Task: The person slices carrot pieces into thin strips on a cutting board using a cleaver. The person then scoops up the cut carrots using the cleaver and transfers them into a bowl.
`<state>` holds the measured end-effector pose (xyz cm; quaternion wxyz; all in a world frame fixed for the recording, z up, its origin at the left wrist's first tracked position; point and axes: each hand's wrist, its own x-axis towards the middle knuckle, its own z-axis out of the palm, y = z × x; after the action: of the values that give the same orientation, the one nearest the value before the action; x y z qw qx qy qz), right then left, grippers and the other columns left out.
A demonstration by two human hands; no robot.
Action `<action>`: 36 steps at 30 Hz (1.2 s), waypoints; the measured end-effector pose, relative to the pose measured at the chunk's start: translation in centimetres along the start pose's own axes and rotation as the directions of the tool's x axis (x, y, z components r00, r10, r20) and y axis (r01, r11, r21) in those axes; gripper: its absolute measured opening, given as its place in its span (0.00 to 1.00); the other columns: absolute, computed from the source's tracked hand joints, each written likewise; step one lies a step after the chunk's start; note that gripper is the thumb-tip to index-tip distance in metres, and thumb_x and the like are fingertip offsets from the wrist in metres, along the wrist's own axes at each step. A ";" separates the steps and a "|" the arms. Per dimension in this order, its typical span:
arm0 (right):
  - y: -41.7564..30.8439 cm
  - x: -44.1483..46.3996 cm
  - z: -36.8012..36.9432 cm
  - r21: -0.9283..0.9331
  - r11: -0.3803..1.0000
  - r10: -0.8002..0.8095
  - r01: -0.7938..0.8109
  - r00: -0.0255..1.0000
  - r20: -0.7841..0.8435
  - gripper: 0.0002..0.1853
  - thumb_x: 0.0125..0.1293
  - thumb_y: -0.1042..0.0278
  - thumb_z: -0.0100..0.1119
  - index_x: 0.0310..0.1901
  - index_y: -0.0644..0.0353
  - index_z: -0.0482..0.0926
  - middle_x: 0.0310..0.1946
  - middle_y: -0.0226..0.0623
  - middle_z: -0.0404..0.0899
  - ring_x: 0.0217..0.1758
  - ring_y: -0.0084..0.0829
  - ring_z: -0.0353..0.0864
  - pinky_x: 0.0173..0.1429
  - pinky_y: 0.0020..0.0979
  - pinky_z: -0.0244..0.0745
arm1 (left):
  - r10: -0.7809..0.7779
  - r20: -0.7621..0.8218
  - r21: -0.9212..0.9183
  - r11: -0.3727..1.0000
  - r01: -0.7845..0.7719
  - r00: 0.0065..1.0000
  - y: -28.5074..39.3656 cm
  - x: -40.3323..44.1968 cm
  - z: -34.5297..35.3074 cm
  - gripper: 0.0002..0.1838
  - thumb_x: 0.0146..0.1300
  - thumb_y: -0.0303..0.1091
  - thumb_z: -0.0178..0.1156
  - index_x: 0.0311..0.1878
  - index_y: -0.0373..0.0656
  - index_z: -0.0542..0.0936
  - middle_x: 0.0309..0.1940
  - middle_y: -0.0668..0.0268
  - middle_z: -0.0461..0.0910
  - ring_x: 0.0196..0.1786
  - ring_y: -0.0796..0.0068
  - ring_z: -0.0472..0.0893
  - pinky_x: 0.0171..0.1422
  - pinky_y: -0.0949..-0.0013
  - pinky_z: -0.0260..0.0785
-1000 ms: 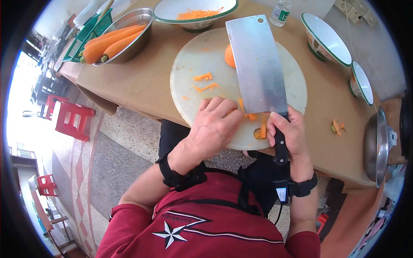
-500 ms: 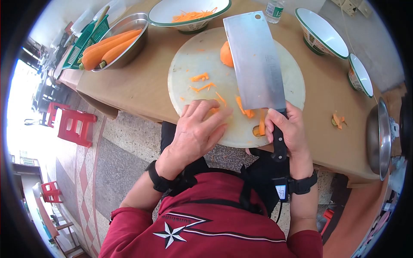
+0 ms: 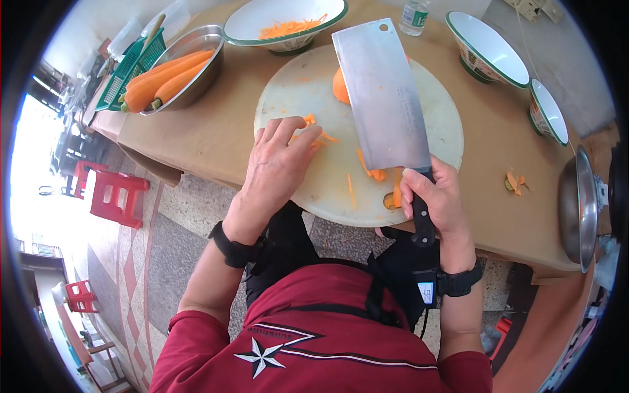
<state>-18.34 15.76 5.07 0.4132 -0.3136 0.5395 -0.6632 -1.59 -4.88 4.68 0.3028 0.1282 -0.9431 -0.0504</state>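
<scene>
My right hand (image 3: 438, 200) is wrapped round the black handle of a wide cleaver (image 3: 383, 98), its blade lying flat-side up over the round white cutting board (image 3: 445, 124). Beneath and beside the blade sits a carrot piece (image 3: 340, 86), partly hidden. At the board's left side is my left hand (image 3: 278, 154), fingers bent and apart, touching carrot strips (image 3: 316, 139) that it partly covers. A lone carrot strip (image 3: 352, 191) lies nearer me. More carrot bits (image 3: 371, 169) show by the blade's lower edge, and one piece (image 3: 397, 193) rests at the board's hole.
A metal bowl (image 3: 213, 72) of whole carrots (image 3: 171, 78) and a green basket (image 3: 128, 82) stand back left. Behind the board is an enamel bowl (image 3: 239, 29) with carrot shreds. Right are two white bowls (image 3: 488, 49), a bottle (image 3: 414, 18), carrot scraps (image 3: 514, 183) and a metal basin (image 3: 578, 209).
My left hand has moved left across the board, with some carrot strips shifting left by its fingers. A lone strip now shows near the front. The cleaver has barely moved.
</scene>
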 end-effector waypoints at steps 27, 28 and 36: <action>0.2 0.0 0.0 -0.075 0.997 -0.014 0.014 1.000 0.009 0.14 0.71 0.64 0.60 0.50 0.66 0.79 0.19 0.28 0.75 0.18 0.18 0.72 0.25 0.22 0.69 | 0.017 0.091 -0.216 0.976 0.003 0.996 3.3 -2.4 -0.6 0.13 0.55 0.21 0.62 0.44 0.44 0.83 0.42 0.64 0.79 0.45 0.60 0.78 0.53 0.60 0.68; 0.2 0.0 -0.1 -0.075 0.997 -0.013 0.014 1.000 0.008 0.14 0.71 0.64 0.60 0.50 0.66 0.79 0.19 0.28 0.75 0.18 0.18 0.72 0.25 0.22 0.69 | 0.018 0.092 -0.216 0.976 0.003 0.996 3.4 -2.4 -0.8 0.13 0.55 0.21 0.62 0.44 0.44 0.83 0.42 0.64 0.79 0.45 0.60 0.78 0.53 0.60 0.68; 0.1 -0.1 0.1 -0.095 0.995 -0.016 0.016 1.000 0.002 0.13 0.71 0.64 0.60 0.49 0.66 0.79 0.19 0.28 0.75 0.18 0.18 0.72 0.25 0.22 0.69 | 0.182 0.113 -0.192 0.968 -0.158 0.977 3.5 -1.8 -0.6 0.11 0.53 0.24 0.64 0.41 0.43 0.80 0.40 0.65 0.78 0.44 0.62 0.78 0.52 0.62 0.68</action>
<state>-18.24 15.77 5.04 0.3927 -0.3375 0.5679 -0.6398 -0.60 -1.08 4.77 0.2546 0.0148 -0.9596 -0.1185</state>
